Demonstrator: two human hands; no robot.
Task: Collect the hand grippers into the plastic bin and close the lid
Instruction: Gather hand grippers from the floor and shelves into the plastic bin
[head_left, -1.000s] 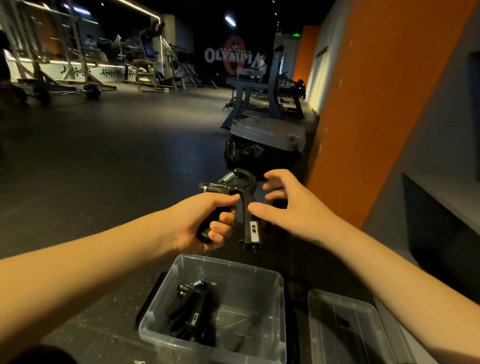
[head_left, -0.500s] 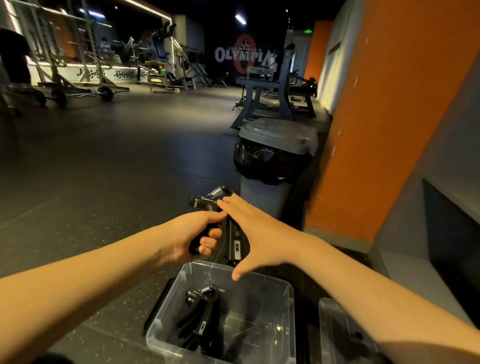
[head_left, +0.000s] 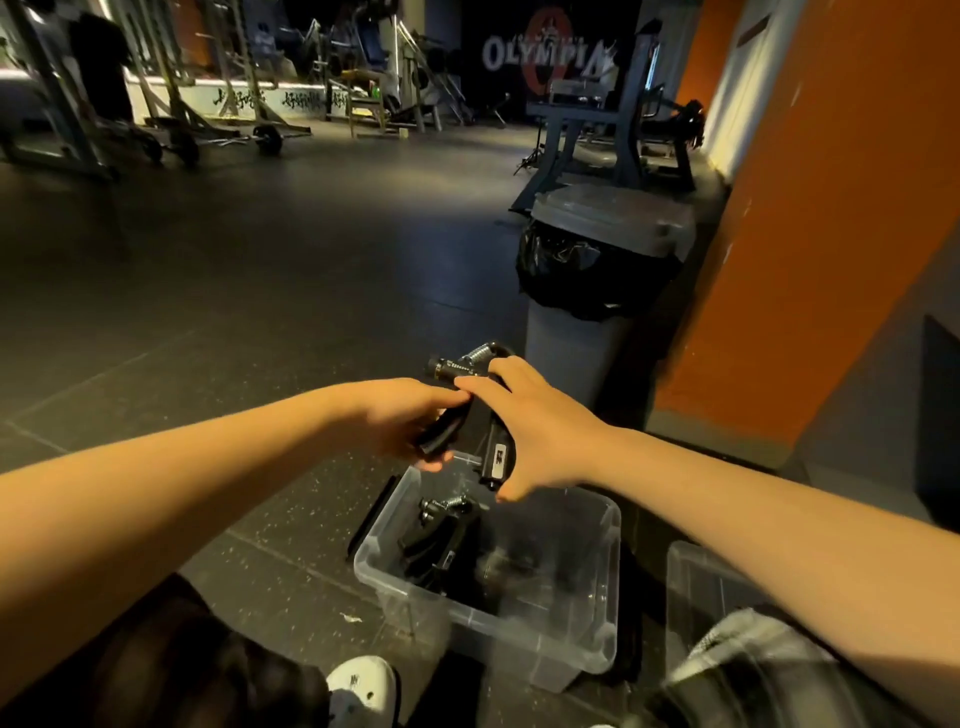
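A black hand gripper (head_left: 470, 379) with a metal spring hangs just above the far rim of the clear plastic bin (head_left: 587, 629). My left hand (head_left: 402, 423) curls round its left handle. My right hand (head_left: 530, 431) wraps round its right handle, the one with a white label. Another black hand gripper (head_left: 441, 545) lies inside the bin at its left side. The clear lid (head_left: 696, 577) lies on the floor to the right of the bin, partly hidden by my right arm.
A grey trash can (head_left: 587, 332) with a black liner stands just beyond my hands, beside an orange wall (head_left: 810, 234). Gym machines and racks line the far side of the dark rubber floor. My knees and a white shoe (head_left: 361, 686) are at the bottom edge.
My right hand moved left from beside the hand gripper and closed round its right handle. Both hands with the gripper sit lower and nearer the bin's far rim.
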